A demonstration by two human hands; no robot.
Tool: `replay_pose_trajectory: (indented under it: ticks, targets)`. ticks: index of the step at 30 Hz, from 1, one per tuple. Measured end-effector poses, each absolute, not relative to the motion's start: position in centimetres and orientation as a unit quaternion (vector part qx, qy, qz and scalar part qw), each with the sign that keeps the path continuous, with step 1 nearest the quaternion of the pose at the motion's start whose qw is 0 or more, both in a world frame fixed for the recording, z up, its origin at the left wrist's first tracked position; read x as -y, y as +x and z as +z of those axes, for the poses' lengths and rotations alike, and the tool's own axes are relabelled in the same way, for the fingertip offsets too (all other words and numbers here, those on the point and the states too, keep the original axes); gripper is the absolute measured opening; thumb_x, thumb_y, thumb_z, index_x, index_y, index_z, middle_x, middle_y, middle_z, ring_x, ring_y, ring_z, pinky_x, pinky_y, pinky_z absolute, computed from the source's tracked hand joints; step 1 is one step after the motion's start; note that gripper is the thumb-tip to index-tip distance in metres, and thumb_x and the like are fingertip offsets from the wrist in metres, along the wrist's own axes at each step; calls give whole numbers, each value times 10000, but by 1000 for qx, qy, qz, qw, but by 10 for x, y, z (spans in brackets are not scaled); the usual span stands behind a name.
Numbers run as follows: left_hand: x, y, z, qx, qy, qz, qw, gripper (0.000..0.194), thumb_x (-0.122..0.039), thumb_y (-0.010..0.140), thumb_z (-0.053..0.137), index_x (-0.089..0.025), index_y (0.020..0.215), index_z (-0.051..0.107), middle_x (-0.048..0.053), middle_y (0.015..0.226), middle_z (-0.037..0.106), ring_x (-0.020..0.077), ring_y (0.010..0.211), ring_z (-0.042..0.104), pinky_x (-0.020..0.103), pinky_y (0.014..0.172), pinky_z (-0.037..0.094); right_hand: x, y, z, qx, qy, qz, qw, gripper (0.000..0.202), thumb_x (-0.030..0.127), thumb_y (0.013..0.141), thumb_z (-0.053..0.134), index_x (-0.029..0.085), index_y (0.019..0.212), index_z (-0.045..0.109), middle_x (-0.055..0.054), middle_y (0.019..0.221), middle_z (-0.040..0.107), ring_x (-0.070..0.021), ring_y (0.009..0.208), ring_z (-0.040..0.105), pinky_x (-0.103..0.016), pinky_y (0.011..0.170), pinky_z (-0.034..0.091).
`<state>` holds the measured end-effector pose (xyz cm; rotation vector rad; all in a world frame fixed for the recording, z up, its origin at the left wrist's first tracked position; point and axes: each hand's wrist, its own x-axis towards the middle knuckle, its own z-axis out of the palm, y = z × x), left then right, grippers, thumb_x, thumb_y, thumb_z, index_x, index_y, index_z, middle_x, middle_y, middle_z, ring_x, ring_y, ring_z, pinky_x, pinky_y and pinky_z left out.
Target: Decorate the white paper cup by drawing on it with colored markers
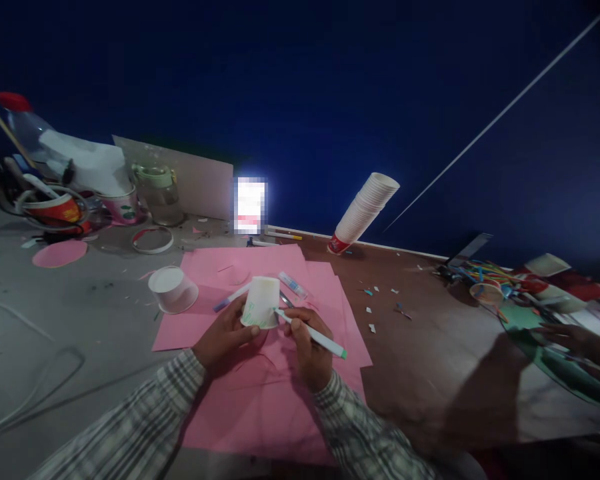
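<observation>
The left hand [225,339] held a white paper cup [264,298], its green marks [252,313] illegible; the right hand [310,353] pinched a green-ended white marker [327,343]. A red paper cup [63,213] contained a white-handled tool [40,186].

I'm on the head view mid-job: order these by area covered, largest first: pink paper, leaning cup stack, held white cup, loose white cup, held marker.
1. Pink paper
2. Leaning cup stack
3. Held white cup and loose white cup: too alike to rank
4. Held marker

White cups [263,303] at pink paper [260,423]: two. Green-ended marker [325,342]: one. Jar [159,197]: one.
</observation>
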<state>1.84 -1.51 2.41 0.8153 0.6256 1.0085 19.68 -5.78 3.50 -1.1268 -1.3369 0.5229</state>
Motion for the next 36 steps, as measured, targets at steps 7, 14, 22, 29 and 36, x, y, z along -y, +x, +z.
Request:
replay_pose_trajectory:
  ticks: [7,14,22,29,36]
  targets:
    - [14,19,21,-287,379,462,749,704,-348,644,1007,-243,1290,747,101,1220,762,291,1105,682,381,968,532,57,196,32,580,-485,233,612,210,325,998,612,210,977,787,-32,721,727,-192,647,691,-314,635,582]
    - [15,17,23,-295,379,452,751,681,-319,657,1003,-243,1283,748,96,1212,753,271,1081,679,367,952,538,56,193,29,578,-486,201,623,205,320,1004,605,217,962,777,-27,724,733,-194,668,711,-319,663,599]
    - [14,21,8,-294,382,470,740,696,-343,654,995,-240,1292,736,109,1167,758,295,1086,683,366,902,572,57,194,35,597,-474,215,611,190,315,1003,624,230,977,792,-38,752,752,-212,702,739,-347,698,619]
    - [15,21,14,-289,366,472,748,683,-336,650,1001,-254,1280,749,96,1148,761,280,1067,689,348,900,571,58,195,36,600,-480,214,603,209,336,999,627,229,969,805,-54,797,781,-207,692,738,-354,706,633]
    - [15,20,17,-289,366,468,751,703,-360,648,1006,-235,1288,742,114,1209,753,290,1115,681,375,964,545,58,194,38,600,-476,212,608,198,299,981,626,223,946,805,-58,782,790,-244,817,796,-372,767,654]
